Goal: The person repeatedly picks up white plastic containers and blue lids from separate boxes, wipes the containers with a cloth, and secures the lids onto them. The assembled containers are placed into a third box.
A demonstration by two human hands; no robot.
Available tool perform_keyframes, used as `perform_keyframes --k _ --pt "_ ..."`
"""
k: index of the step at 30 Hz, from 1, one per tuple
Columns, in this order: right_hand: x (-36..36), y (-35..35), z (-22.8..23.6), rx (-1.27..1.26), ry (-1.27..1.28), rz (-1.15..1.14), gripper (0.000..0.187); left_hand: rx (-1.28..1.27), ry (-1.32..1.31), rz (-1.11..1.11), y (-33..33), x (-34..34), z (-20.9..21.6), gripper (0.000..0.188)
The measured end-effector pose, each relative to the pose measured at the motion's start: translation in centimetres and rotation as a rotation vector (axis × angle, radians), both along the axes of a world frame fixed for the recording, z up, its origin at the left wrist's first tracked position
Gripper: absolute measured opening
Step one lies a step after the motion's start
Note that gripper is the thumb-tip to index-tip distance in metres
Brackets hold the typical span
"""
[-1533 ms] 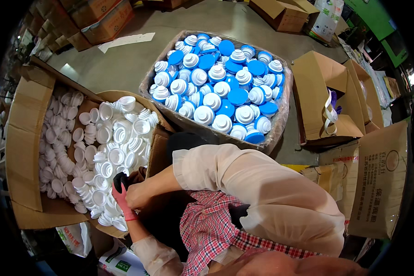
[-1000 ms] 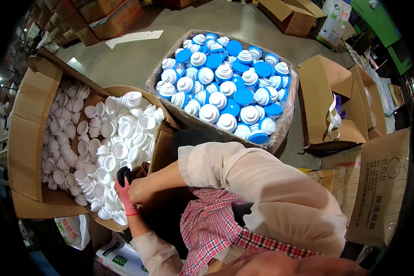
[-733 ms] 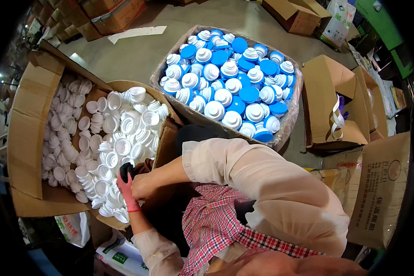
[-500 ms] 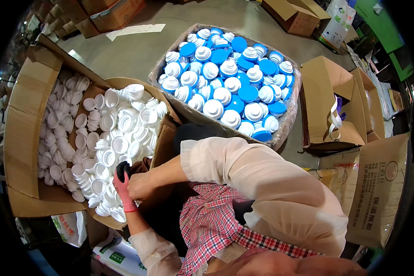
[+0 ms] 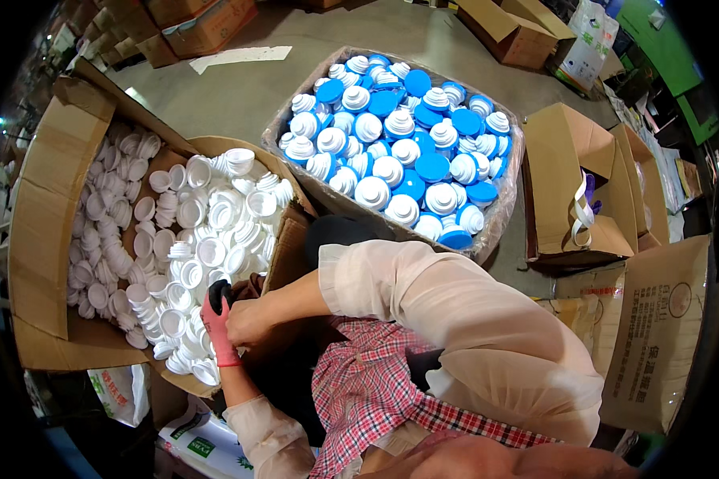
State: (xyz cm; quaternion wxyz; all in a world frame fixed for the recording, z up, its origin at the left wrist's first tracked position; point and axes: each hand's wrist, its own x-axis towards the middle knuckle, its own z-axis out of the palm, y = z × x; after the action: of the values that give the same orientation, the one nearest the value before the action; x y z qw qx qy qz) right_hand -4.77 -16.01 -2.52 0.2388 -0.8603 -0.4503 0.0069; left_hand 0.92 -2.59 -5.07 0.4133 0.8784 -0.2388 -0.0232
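My left hand (image 5: 220,323) wears a pink glove with black fingertips. Its fingers are curled, and whatever they hold, if anything, is hidden. Bare and closed, my right hand (image 5: 249,322) presses against the side of the glove; its fingertips are out of sight. Both hands are over the near right edge of a cardboard box full of white plastic caps (image 5: 190,273). A fold of brown cloth (image 5: 252,285) shows just beyond my right hand. Ahead to the right, a large plastic-lined box (image 5: 503,211) holds many blue-and-white stepped stoppers (image 5: 404,150).
Open cardboard boxes (image 5: 555,188) stand on the right, one with a white strap (image 5: 581,215) over its edge. A tall carton flap (image 5: 655,335) rises at near right. White printed sacks (image 5: 208,439) lie at lower left. Stacked cartons (image 5: 204,28) stand far left.
The hands stay together at the box edge, with my left hand's glove tilted slightly differently. The whole view has shifted a little; the caps and stoppers look unchanged.
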Motion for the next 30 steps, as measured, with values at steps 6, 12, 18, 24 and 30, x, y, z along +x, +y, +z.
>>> perform_keyframes --k 6,12,18,24,30 --pt "-0.1 -0.2 -0.1 0.003 0.003 0.024 0.018 0.036 -0.064 -0.029 1.0 0.8 -1.8 0.031" --pt "-0.3 -0.1 0.0 -0.024 -0.003 0.025 0.020 0.058 -0.108 0.001 1.5 1.4 -3.5 0.033" --pt "-0.5 -0.4 0.7 -0.024 0.041 0.021 0.020 0.007 0.003 -0.053 0.7 0.7 -1.5 0.031" --pt "-0.5 0.0 0.7 -0.031 0.042 0.014 0.021 -0.008 -0.028 -0.081 1.6 1.1 -2.1 0.031" --pt "-0.3 0.3 0.0 -0.003 0.006 0.004 0.020 0.050 -0.117 -0.009 1.1 0.2 -1.3 0.032"
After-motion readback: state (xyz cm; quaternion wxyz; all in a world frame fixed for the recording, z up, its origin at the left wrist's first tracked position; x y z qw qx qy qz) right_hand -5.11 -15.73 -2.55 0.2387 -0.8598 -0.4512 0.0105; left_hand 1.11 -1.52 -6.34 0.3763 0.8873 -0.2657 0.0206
